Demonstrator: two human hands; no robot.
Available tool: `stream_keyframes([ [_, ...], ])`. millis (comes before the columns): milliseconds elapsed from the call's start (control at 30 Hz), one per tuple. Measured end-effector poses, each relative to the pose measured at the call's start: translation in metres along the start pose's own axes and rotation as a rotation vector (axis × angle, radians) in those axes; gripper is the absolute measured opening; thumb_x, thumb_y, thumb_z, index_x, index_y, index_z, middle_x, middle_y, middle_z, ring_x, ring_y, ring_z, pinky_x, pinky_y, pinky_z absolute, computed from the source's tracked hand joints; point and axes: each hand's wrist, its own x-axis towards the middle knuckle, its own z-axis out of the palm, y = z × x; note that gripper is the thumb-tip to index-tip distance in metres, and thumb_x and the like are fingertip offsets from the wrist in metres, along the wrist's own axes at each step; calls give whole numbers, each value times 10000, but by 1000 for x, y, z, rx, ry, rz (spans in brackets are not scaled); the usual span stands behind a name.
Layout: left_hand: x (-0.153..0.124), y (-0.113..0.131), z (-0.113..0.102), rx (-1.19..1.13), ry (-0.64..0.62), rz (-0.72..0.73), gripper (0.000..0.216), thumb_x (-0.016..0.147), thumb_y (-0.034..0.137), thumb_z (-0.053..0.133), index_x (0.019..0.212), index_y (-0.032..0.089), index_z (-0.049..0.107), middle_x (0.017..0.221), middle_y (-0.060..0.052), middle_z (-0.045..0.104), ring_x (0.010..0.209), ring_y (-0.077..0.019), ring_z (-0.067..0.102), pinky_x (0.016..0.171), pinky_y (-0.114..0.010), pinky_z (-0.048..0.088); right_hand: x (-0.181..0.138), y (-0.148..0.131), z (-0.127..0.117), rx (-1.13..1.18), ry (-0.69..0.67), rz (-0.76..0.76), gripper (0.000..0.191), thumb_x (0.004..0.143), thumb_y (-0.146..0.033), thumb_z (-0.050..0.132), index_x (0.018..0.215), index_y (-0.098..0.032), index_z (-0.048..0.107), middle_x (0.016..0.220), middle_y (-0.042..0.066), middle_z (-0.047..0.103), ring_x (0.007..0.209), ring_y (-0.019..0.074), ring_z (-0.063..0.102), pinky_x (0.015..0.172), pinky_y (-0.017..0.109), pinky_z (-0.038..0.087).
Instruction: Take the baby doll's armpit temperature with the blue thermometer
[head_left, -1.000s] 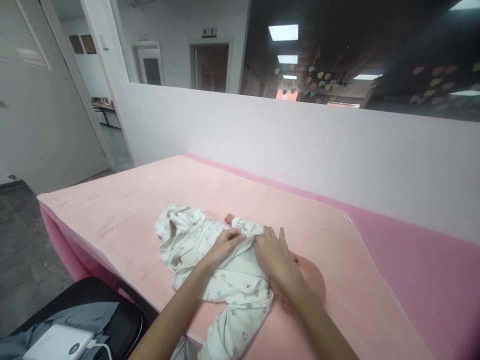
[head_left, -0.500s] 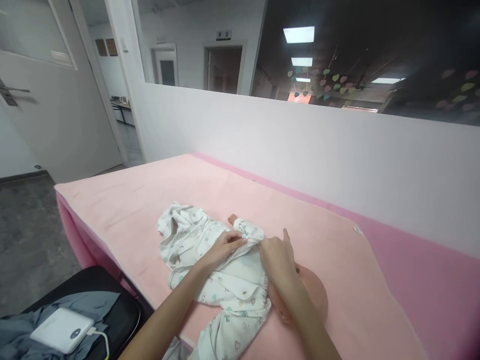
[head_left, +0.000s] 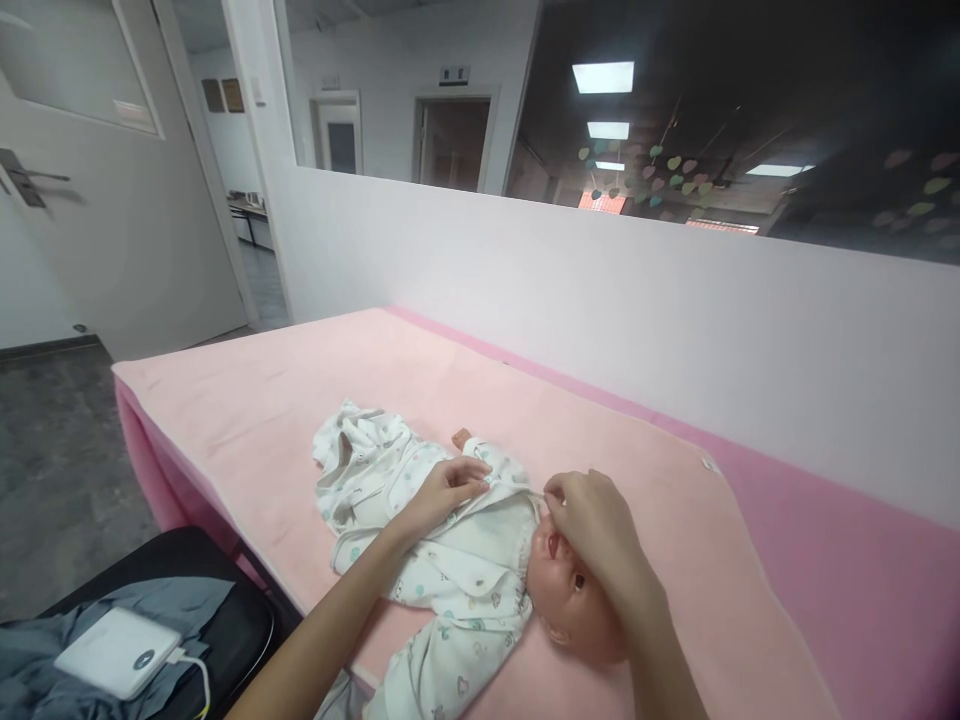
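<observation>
A baby doll point(head_left: 574, 590) lies on its back on the pink padded table point(head_left: 315, 370), head toward me, dressed in a white printed romper point(head_left: 450, 545). My left hand point(head_left: 442, 490) rests on the doll's chest, fingers curled and pressing the fabric near the shoulder. My right hand point(head_left: 592, 520) is above the doll's face, pinching the romper's collar edge at the neck. One small doll hand point(head_left: 460, 438) sticks out of the far sleeve.
A white half wall point(head_left: 600, 290) with a dark window above runs behind the table. At the lower left a black chair point(head_left: 225, 600) holds grey cloth and a white power bank point(head_left: 116, 652) with a cable. A door point(head_left: 90, 180) stands at far left.
My right hand moved right off the doll's chest to the collar, uncovering the doll's face. My left hand stayed on the chest. The view shifted slightly.
</observation>
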Motion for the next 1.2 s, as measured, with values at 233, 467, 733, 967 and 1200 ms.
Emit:
stream_keyframes([
  [233,-7,16,1,306,-482,205,190,764,389,630,809,244,743,988,-76,666,913,-202,547,809,-308,406,-29,27,-33,530,272,122,176,768,-296,541,744,-252,710,848,25,710,809,228,639,664,308,452],
  [467,-6,1,-7,-146,-74,22,257,715,425,669,741,173,714,793,-67,666,804,-191,581,766,-299,443,-29,20,-38,987,302,252,152,664,-360,697,753,-242,735,890,44,713,931,272,636,822,384,501],
  [733,-15,-1,-14,-512,172,86,402,584,546,729,561,157,633,662,-49,596,740,-174,540,784,-345,440,-26,-12,-28,1111,202,221,167,661,-354,706,773,-233,735,897,63,713,917,280,646,719,352,543],
  [967,-46,30,-23,-355,340,134,238,686,419,698,721,185,673,674,-22,583,724,-149,525,713,-277,443,-41,-24,-35,1047,195,104,138,679,-377,695,727,-254,737,840,41,715,933,256,636,719,311,538],
  [1200,-106,85,-28,208,484,345,191,795,316,602,911,194,691,919,-61,637,898,-194,576,764,-290,464,-91,-45,-43,852,404,-98,106,729,-319,658,771,-256,733,808,20,716,904,235,639,878,391,487],
])
